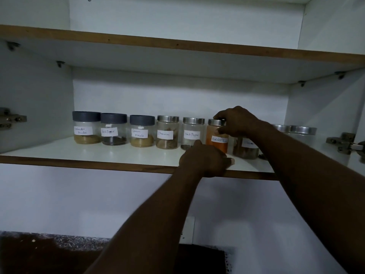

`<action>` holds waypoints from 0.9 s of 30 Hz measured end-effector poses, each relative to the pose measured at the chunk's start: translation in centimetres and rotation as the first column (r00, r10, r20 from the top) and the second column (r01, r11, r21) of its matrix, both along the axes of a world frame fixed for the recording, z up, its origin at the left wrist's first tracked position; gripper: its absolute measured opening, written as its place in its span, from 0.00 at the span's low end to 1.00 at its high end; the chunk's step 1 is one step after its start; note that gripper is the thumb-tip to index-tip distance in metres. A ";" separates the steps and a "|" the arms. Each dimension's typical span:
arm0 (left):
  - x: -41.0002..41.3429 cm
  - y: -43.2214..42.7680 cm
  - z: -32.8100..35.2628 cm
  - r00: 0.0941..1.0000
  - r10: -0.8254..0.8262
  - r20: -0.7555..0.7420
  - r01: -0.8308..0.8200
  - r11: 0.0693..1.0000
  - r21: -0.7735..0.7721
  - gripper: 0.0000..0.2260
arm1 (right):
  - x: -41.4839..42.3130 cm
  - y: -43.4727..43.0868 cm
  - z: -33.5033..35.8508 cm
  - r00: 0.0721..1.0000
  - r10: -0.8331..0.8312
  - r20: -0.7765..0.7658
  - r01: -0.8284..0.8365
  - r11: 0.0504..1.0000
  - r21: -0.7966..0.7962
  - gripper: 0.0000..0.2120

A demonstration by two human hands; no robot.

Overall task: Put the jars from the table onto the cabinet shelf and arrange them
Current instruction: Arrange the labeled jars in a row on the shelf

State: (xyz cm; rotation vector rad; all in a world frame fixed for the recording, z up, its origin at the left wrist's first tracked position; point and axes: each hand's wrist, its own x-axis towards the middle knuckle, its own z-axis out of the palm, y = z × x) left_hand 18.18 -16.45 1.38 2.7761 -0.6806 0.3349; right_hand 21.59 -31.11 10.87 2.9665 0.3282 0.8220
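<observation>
A row of labelled spice jars stands along the back of the white cabinet shelf (pixel 118 155). Three on the left have dark lids, among them the coriander powder jar (pixel 86 127) and the garam masala jar (pixel 141 131). The cinnamon jar (pixel 167 133) and the black pepper jar (pixel 192 131) have steel lids. My right hand (pixel 240 121) grips the red chilli jar (pixel 216 139) at its lid and upper side. My left hand (pixel 205 159) rests on the shelf's front edge below that jar, fingers curled, holding nothing. My right arm partly hides a brown-filled jar (pixel 245 148).
Two more steel-lidded jars (pixel 303 131) stand at the far right behind my right arm. An upper shelf (pixel 177 44) hangs above the row. Door hinges (pixel 342 143) jut from both cabinet sides. A dark speckled countertop (pixel 49 252) lies below.
</observation>
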 end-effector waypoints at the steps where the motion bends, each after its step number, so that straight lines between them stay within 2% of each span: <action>1: 0.0 0.0 0.0 1.000 0.017 -0.003 -0.017 1.000 -0.025 0.27 | 0.2 0.0 0.0 1.000 0.002 0.002 -0.002 1.000 -0.002 0.25; 4: -0.1 0.0 0.0 1.000 0.007 -0.003 -0.007 0.999 -0.050 0.28 | 0.5 0.0 0.0 1.000 0.002 0.012 -0.002 1.000 -0.014 0.25; 7: 0.2 0.1 0.1 1.000 -0.007 -0.011 0.007 1.000 -0.010 0.26 | 0.5 -0.1 -0.1 1.000 0.004 0.026 -0.003 1.000 -0.024 0.25; 13: 0.4 0.1 0.0 1.000 0.027 0.008 -0.027 0.999 0.032 0.30 | 0.5 -0.2 -0.1 1.000 -0.001 0.023 0.001 1.000 -0.027 0.26; 16: 0.6 0.2 0.0 1.000 0.006 0.024 -0.008 0.993 0.117 0.30 | 0.6 -0.2 -0.2 1.000 0.000 0.026 0.001 0.999 -0.035 0.26; 19: 0.8 0.2 -0.1 1.000 0.027 0.010 -0.027 0.998 0.053 0.31 | 0.4 -0.3 -0.3 1.000 0.016 -0.023 -0.016 1.000 -0.004 0.33; 22: 1.1 0.3 -0.1 0.999 -0.028 0.036 0.024 0.993 0.118 0.29 | -0.6 -1.3 0.3 0.998 0.062 0.002 -0.062 0.996 0.068 0.36; 25: 1.4 0.2 0.1 0.997 -0.073 0.011 0.070 0.985 0.160 0.22 | -2.2 -3.6 1.5 1.000 -0.008 0.002 0.008 1.000 -0.007 0.32; 27: 1.8 -0.3 0.1 1.000 -0.006 -0.029 0.010 0.988 0.157 0.22 | -3.5 -5.1 1.9 0.995 -0.095 -0.038 0.091 0.991 -0.095 0.31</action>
